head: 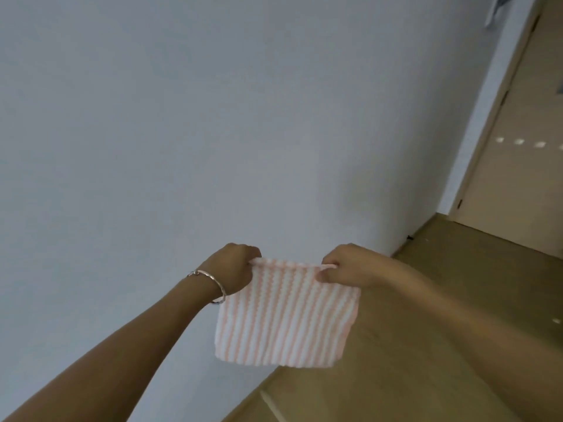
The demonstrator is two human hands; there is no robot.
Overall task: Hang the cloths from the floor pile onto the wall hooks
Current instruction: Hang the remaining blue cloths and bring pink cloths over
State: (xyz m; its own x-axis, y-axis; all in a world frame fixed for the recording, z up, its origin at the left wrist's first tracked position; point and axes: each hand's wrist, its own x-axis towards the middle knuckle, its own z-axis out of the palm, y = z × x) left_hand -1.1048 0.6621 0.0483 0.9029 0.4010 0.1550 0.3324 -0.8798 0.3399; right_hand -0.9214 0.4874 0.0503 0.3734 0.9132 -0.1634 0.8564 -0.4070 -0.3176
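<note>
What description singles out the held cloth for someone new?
Start at the pale grey wall where it meets the wooden floor. In front of it, the left hand and right hand each grip a top corner of a small cloth. Nothing else in view has its pink-and-white stripes.

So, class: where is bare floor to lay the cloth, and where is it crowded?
Bare floor along the wall to the door, and below the cloth. Crowded where left hand and right hand pinch its top corners.

Plain pale blue-grey wall (213, 117) filling most of the view, tan wooden floor (457, 300) running along its foot, beige door (524, 184) standing far right, small light patches (519, 142) glinting on it
</note>
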